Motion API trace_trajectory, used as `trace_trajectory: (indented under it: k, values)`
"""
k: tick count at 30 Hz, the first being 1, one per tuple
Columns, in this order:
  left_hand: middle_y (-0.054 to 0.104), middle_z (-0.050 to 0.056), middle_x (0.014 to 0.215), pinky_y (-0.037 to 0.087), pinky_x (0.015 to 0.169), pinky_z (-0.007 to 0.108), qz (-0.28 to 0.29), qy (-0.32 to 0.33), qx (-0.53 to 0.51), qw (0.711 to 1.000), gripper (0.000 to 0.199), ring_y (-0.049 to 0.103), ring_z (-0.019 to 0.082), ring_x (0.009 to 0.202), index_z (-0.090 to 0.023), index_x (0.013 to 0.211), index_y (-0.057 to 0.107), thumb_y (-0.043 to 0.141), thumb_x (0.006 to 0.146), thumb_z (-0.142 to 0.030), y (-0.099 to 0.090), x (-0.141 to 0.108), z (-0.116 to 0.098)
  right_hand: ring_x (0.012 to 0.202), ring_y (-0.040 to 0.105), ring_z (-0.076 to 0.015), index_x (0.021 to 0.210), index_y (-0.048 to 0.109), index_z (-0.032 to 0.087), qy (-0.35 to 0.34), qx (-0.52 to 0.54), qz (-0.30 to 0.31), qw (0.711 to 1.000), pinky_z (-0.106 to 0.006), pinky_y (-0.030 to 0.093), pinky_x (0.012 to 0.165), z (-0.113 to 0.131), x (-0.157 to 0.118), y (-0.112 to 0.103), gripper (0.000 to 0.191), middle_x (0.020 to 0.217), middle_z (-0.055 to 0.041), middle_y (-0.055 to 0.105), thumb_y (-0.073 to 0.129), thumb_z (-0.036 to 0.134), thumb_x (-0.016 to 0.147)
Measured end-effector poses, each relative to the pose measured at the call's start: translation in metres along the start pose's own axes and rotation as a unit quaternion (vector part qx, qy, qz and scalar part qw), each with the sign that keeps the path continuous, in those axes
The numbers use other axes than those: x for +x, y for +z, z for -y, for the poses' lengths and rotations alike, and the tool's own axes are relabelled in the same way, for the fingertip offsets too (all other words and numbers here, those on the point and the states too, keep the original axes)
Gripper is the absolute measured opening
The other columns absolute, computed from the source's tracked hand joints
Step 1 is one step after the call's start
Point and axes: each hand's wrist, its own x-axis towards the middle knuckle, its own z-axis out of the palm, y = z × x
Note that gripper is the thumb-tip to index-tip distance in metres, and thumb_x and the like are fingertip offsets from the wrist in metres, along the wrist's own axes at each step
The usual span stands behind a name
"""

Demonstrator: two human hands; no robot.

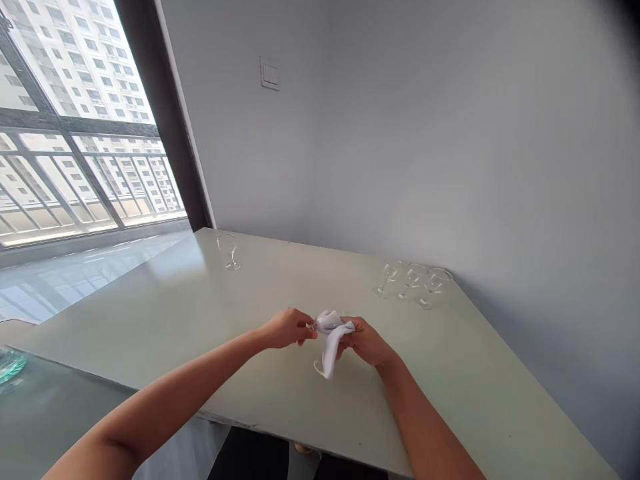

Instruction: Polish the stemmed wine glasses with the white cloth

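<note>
You're working a wine glass (311,327) between your hands; your left hand (287,328) pinches its upper end, your right hand (365,340) closes on the white cloth (330,343) around it; its long axis points toward you, the foot (318,368) nearest your body; three more glasses (413,283) stand far right on the table (150,307).

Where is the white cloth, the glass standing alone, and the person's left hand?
cloth (329,348), head view, on its hanging fold
lone glass (227,244), head view, on its bowl
left hand (287,328), head view, on the back of the hand
</note>
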Motion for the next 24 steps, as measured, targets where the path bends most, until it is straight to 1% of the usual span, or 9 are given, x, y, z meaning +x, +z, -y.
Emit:
trace_trajectory:
  k: [3, 5, 8, 10, 13, 16, 20, 22, 24]
  values:
    - [0.052, 0.001, 0.053, 0.036, 0.048, 0.023, 0.187, -0.037, -0.204, 0.96, 0.05, 0.044, 0.01, 0.045, -0.013, 0.093, 0.062, 0.039, 0.079, -0.054, -0.005, -0.004, 0.006, 0.058, 0.059, -0.0159, 0.066, 0.063, 0.015, 0.003, -0.049, 0.039, 0.998, -0.033, 0.049, 0.059, 0.007, -0.005, 0.002, 0.016, 0.063, 0.0, 0.063, 0.065, 0.031, 0.064]
    - [0.055, 0.002, 0.057, 0.037, 0.049, 0.024, 0.187, -0.048, -0.208, 0.959, 0.051, 0.046, 0.01, 0.046, -0.013, 0.096, 0.061, 0.037, 0.079, -0.055, -0.004, -0.005, 0.008, 0.059, 0.059, -0.0161, 0.064, 0.063, 0.015, 0.004, -0.049, 0.042, 0.998, -0.033, 0.049, 0.06, 0.007, -0.005, 0.002, 0.016, 0.063, 0.0002, 0.063, 0.066, 0.03, 0.064]
    - [0.061, 0.004, 0.072, 0.04, 0.061, 0.027, -0.019, -0.024, -0.008, 1.0, 0.041, 0.053, 0.014, 0.061, -0.021, 0.103, 0.057, 0.04, 0.08, -0.05, 0.002, -0.007, 0.004, 0.055, 0.059, -0.0151, 0.071, 0.062, 0.014, -0.003, 0.001, -0.006, 1.0, -0.032, 0.049, 0.058, 0.0, 0.002, 0.003, 0.02, 0.062, 0.0, 0.062, 0.065, 0.033, 0.066]
    - [0.061, 0.005, 0.076, 0.039, 0.071, 0.032, -0.164, 0.034, 0.165, 0.972, 0.034, 0.055, 0.018, 0.072, -0.023, 0.107, 0.053, 0.04, 0.083, -0.044, 0.007, -0.008, 0.001, 0.051, 0.059, -0.0137, 0.078, 0.061, 0.014, -0.019, 0.057, -0.05, 0.997, -0.03, 0.049, 0.056, -0.007, 0.007, 0.005, 0.024, 0.06, 0.0, 0.062, 0.062, 0.037, 0.069]
    - [0.058, 0.006, 0.069, 0.036, 0.073, 0.034, -0.217, 0.11, 0.309, 0.919, 0.029, 0.053, 0.019, 0.072, -0.021, 0.101, 0.055, 0.036, 0.086, -0.037, 0.01, -0.01, 0.001, 0.05, 0.06, -0.0136, 0.084, 0.058, 0.015, -0.02, 0.086, -0.061, 0.994, -0.028, 0.048, 0.054, -0.015, 0.011, 0.01, 0.029, 0.06, -0.0011, 0.063, 0.059, 0.041, 0.072]
    - [0.057, 0.004, 0.063, 0.035, 0.066, 0.03, -0.185, 0.129, 0.326, 0.918, 0.025, 0.051, 0.017, 0.064, -0.021, 0.094, 0.058, 0.04, 0.085, -0.036, 0.005, -0.012, 0.003, 0.058, 0.064, -0.0184, 0.092, 0.056, 0.015, 0.011, 0.019, -0.02, 1.0, -0.028, 0.048, 0.052, -0.018, 0.01, 0.016, 0.033, 0.066, -0.0041, 0.066, 0.06, 0.04, 0.071]
    - [0.054, 0.0, 0.056, 0.032, 0.058, 0.026, -0.127, 0.063, 0.22, 0.965, 0.021, 0.047, 0.014, 0.057, -0.025, 0.088, 0.063, 0.048, 0.079, -0.037, -0.01, -0.015, 0.003, 0.064, 0.063, -0.0191, 0.077, 0.06, 0.014, -0.013, -0.067, -0.024, 0.997, -0.031, 0.048, 0.06, -0.018, 0.006, 0.022, 0.023, 0.069, -0.005, 0.067, 0.057, 0.036, 0.074]
    - [0.052, -0.003, 0.055, 0.03, 0.052, 0.023, -0.057, 0.004, 0.104, 0.993, 0.024, 0.044, 0.011, 0.053, -0.026, 0.09, 0.064, 0.05, 0.076, -0.039, -0.019, -0.016, 0.003, 0.067, 0.062, -0.0182, 0.07, 0.062, 0.014, -0.041, -0.114, -0.027, 0.992, -0.032, 0.048, 0.066, -0.015, 0.004, 0.026, 0.023, 0.067, -0.0039, 0.066, 0.055, 0.034, 0.076]
    - [0.049, -0.003, 0.054, 0.029, 0.048, 0.021, 0.043, -0.03, -0.027, 0.998, 0.028, 0.04, 0.009, 0.049, -0.023, 0.089, 0.064, 0.052, 0.074, -0.042, -0.027, -0.016, 0.006, 0.072, 0.061, -0.0183, 0.069, 0.065, 0.015, -0.064, -0.177, -0.003, 0.982, -0.032, 0.047, 0.069, -0.01, 0.002, 0.029, 0.022, 0.069, -0.0028, 0.066, 0.054, 0.032, 0.077]
